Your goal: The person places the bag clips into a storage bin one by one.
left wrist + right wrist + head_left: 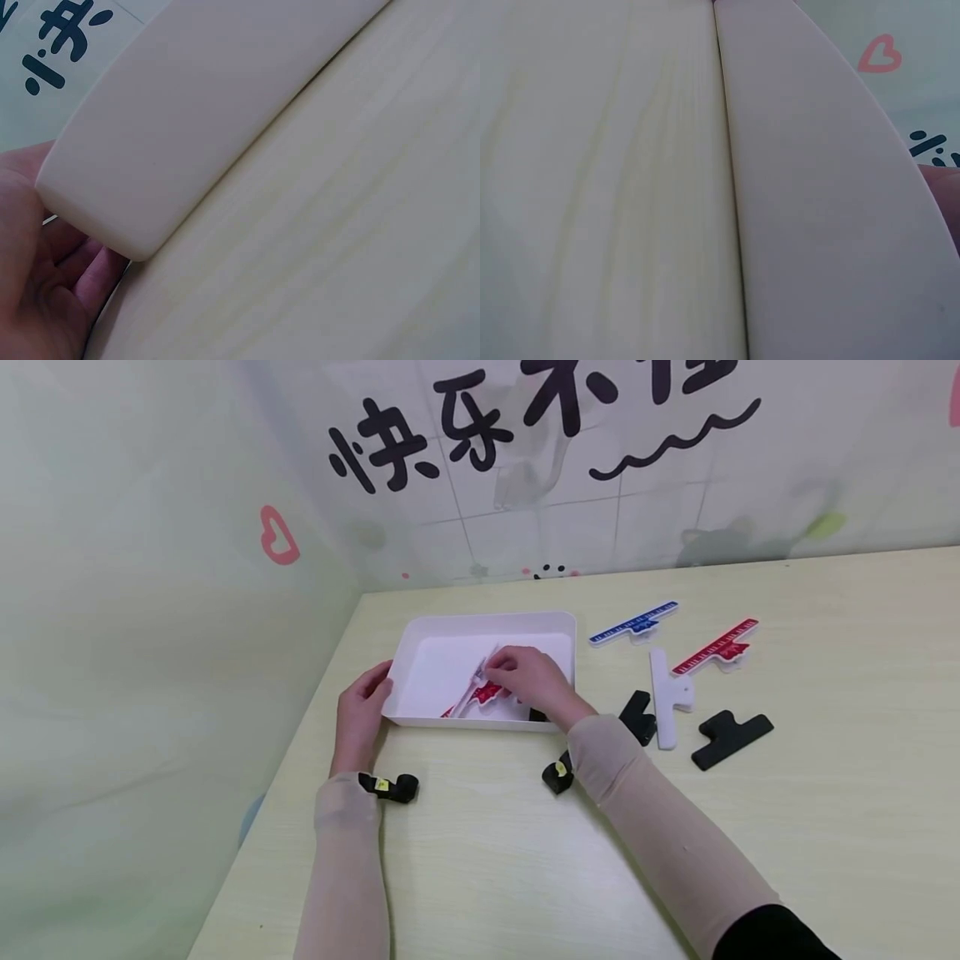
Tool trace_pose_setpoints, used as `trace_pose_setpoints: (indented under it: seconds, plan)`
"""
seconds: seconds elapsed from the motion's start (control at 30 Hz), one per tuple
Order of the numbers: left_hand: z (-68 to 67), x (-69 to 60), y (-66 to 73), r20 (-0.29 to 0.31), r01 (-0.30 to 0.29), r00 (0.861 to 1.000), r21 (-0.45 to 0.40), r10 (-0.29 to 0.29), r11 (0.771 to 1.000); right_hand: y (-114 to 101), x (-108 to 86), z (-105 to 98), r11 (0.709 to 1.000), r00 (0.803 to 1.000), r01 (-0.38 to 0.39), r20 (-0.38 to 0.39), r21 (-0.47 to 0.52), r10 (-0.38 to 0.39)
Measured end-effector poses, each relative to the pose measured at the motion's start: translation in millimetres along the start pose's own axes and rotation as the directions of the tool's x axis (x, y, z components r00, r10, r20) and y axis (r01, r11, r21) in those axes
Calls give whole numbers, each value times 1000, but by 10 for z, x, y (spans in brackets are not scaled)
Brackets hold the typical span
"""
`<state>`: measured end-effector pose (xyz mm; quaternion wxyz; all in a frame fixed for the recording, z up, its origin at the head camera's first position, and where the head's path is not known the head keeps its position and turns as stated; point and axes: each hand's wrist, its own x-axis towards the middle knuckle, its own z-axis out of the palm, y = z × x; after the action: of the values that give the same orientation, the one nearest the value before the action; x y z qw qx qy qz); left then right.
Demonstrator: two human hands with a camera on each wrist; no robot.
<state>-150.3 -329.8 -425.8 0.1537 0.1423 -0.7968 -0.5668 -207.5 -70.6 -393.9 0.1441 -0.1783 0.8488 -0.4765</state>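
Note:
A shallow white tray [435, 660] stands on the table. My left hand [358, 714] grips its left end near the front corner; in the left wrist view, fingers [90, 274] curl at the tray's corner. Over the inside of the tray, my right hand [534, 677] pinches a pale clip [467, 697], tilted, with bluish marks near the fingertips. Beneath it lies a red and white clip [487, 693], partly covered. A black piece [537, 715] shows by the front wall, mostly hidden by the right wrist. In the right wrist view the tray's wall hides most of the right hand.
Right of the tray lie a blue ruler clip [633, 623], a red ruler clip [716, 647], a white clip [663, 702] and a black clip [731, 739]. Another black clip [639, 718] is partly behind the right sleeve. A printed cloth [480, 543] hangs behind the table.

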Motion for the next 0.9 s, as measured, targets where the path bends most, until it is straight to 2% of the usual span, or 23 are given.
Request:
trace_pose_setpoints:
  seconds: [0.17,0.47,0.9]
  plan:
    - [-4,5,-12,0,10,1000,13,-10,1000,0,1,14,999,999,21,39,-35,-19]
    - [14,7,5,2,20,1000,15,-20,1000,2,-12,16,982,997,53,58,-182,-43]
    - [11,-2,21,3,25,1000,18,-25,1000,9,-11,16,974,997,66,58,-215,-54]
